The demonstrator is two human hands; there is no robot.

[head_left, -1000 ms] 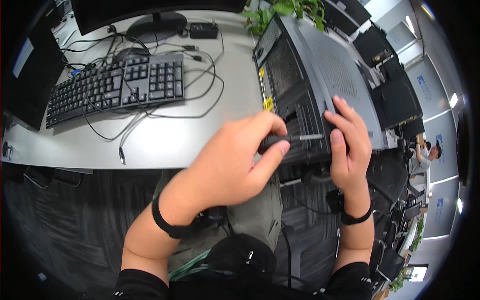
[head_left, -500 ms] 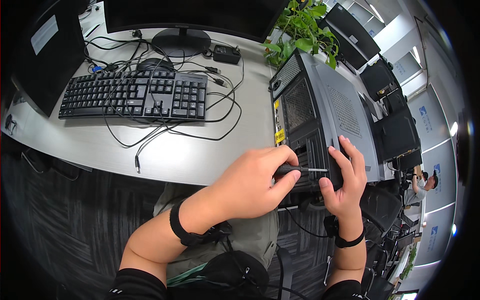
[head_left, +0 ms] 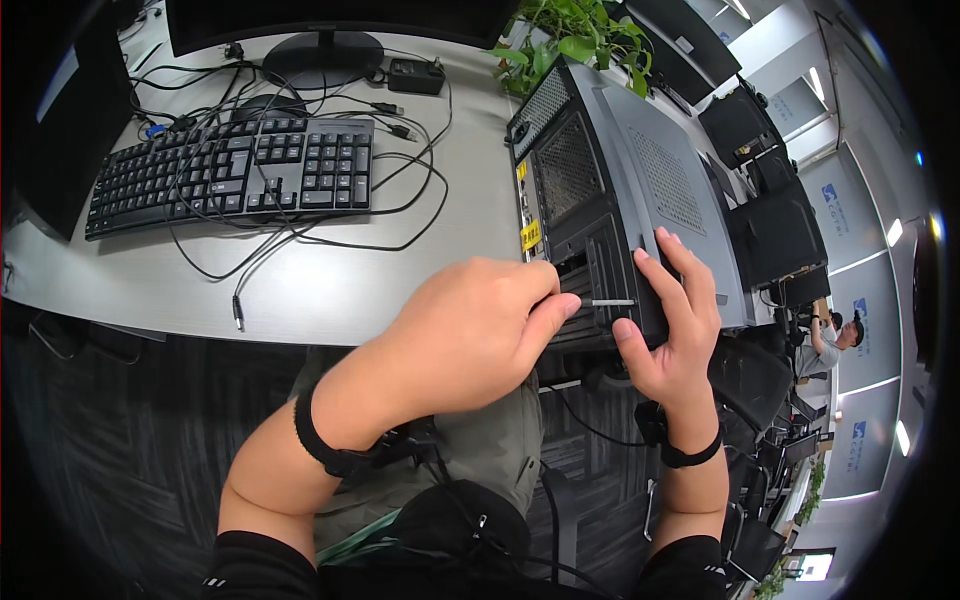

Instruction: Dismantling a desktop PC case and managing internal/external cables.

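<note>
While right hand [head_left: 672,330] steadies computer case [head_left: 640,190] — left hand [head_left: 470,335] holds screwdriver [head_left: 607,302].

A black full-size computer keyboard [head_left: 235,175] is lying on the pale grey bench [head_left: 330,290], with thin black cables [head_left: 400,200] looping over and beside it. Behind it, the round black foot of a monitor [head_left: 320,48] is standing near a small black power adapter [head_left: 418,74], while a leafy green potted plant [head_left: 575,35] is sitting at the bench's far edge.

Grey desk [head_left: 330,290], dark carpet [head_left: 120,450], bright windows [head_left: 850,210]
</note>
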